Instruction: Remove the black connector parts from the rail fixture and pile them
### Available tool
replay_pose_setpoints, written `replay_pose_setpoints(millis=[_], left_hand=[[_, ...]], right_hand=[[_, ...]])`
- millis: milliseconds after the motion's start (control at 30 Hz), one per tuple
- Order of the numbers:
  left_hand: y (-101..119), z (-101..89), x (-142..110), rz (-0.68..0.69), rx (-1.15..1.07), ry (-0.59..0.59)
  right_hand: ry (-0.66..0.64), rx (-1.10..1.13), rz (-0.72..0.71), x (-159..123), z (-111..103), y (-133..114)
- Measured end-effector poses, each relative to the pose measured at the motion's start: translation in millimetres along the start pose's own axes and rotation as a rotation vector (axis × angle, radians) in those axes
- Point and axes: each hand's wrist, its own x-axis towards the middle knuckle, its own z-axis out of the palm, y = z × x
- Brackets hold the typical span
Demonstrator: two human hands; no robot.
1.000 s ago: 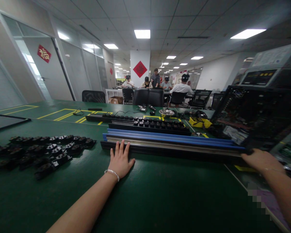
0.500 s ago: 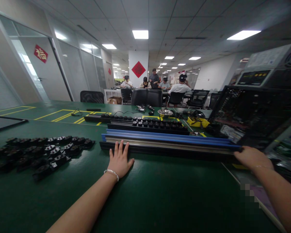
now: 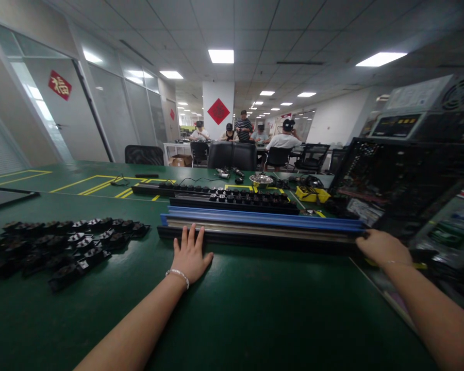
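A long black rail (image 3: 263, 242) with a metallic channel lies across the green table, a blue strip (image 3: 263, 219) running along its far side. My left hand (image 3: 188, 255) is spread flat on the table near the rail's left end, its fingertips resting against the black edge. At the right end, my right hand (image 3: 384, 247) is closed, with a small dark bit showing at its fingertips. What it grips there is hidden by the fingers. To the left lie rows of black socket-like modules (image 3: 77, 268).
Behind the rail stand more black rails with modules (image 3: 232, 206). Farther back are a metal bowl (image 3: 261, 179) and a yellow tray (image 3: 312, 195) with cables. An open computer case (image 3: 402, 185) and plastic bottles (image 3: 448, 226) crowd the right. Several people sit in the background.
My right hand has moved left along the rail's right end, still closed. My left hand stays flat at the left end. The view has shifted slightly.
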Motion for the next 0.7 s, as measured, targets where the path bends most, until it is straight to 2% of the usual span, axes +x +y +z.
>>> replay_pose_setpoints(millis=[233, 400, 700], left_hand=[[0.8, -1.0, -0.1, -0.007, -0.002, -0.011], [0.0, 1.6, 0.6, -0.001, -0.016, -0.001], [0.8, 0.9, 1.1, -0.007, -0.028, -0.009]], right_hand=[[-0.054, -0.037, 0.002, -4.4, -4.9, -2.8], [-0.021, -0.012, -0.014, -6.5, -3.9, -5.8], [0.052, -0.007, -0.079, -16.3, 3.7, -28.2]])
